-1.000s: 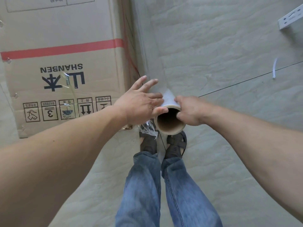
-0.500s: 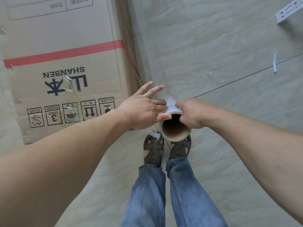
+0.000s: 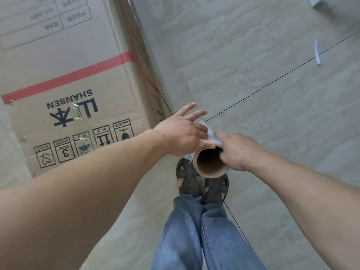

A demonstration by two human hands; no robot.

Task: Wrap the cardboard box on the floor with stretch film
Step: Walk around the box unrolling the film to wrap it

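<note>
A large cardboard box [image 3: 64, 78] with a red tape band and black "SHANBEN" print fills the upper left, standing on the floor. Thin clear film clings to its right side face [image 3: 144, 55]. Just right of the box's near corner I hold a stretch film roll [image 3: 211, 162] upright, its brown cardboard core open towards me. My left hand [image 3: 183, 133] grips the roll from the left, thumb on the rim, the outer fingers spread. My right hand [image 3: 237, 151] grips it from the right, its fingertips hooked into the core.
Pale tiled floor [image 3: 263, 75] with dark grout lines spreads to the right. A white plastic strip [image 3: 317, 52] lies far right, and a white object [image 3: 331, 0] sits at the top right corner. My sandalled feet [image 3: 202, 184] and jeans are directly below the roll.
The view has shifted, so the box sits larger and more tilted. My hands and the roll have moved a little away from the box's corner, and my right fingertips now reach into the core.
</note>
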